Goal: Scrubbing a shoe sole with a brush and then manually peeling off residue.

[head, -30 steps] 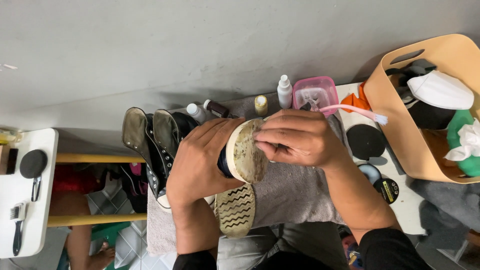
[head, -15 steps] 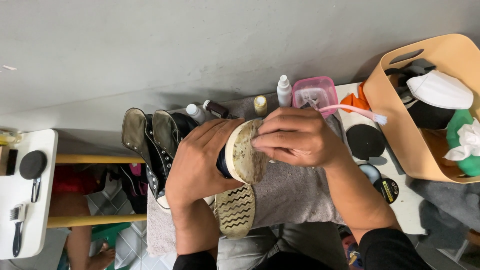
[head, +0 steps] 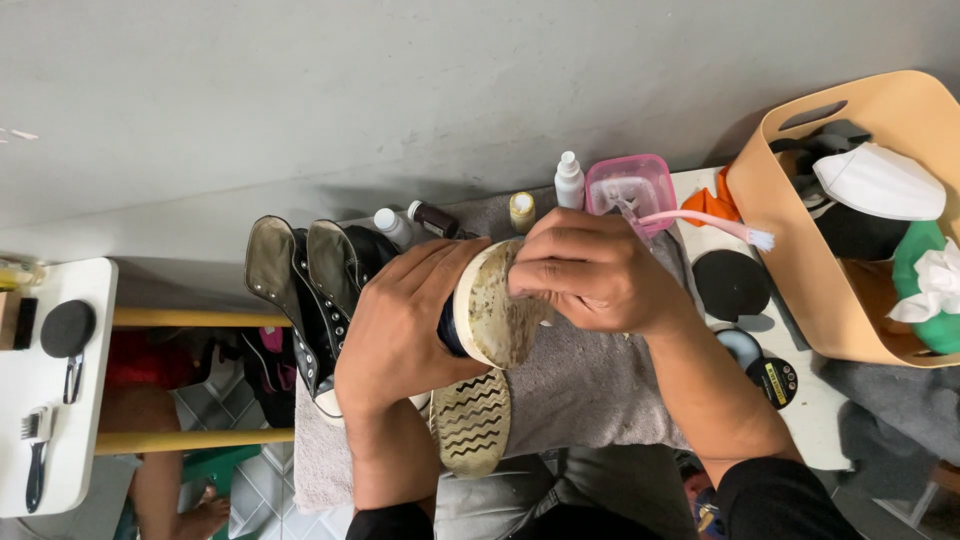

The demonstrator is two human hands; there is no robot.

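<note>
My left hand (head: 400,320) grips a dark sneaker, turned so its dirty pale sole (head: 492,305) faces up. My right hand (head: 590,270) presses on the far end of that sole, fingers curled over something I cannot make out. A second shoe lies beneath, its zigzag-tread sole (head: 472,420) pointing toward me. Both rest over a grey towel (head: 590,390) on the work surface.
A pair of dark high-tops (head: 310,290) lies left of my hands. Small bottles (head: 568,180), a pink tub (head: 630,185), a pink toothbrush (head: 705,225) and round black tins (head: 732,285) sit behind. A tan basket (head: 800,270) with cloths stands right. A white shelf (head: 50,400) with brushes is far left.
My right hand has shifted slightly along the sole's far end. The left hand and the shoe stay in the same place.
</note>
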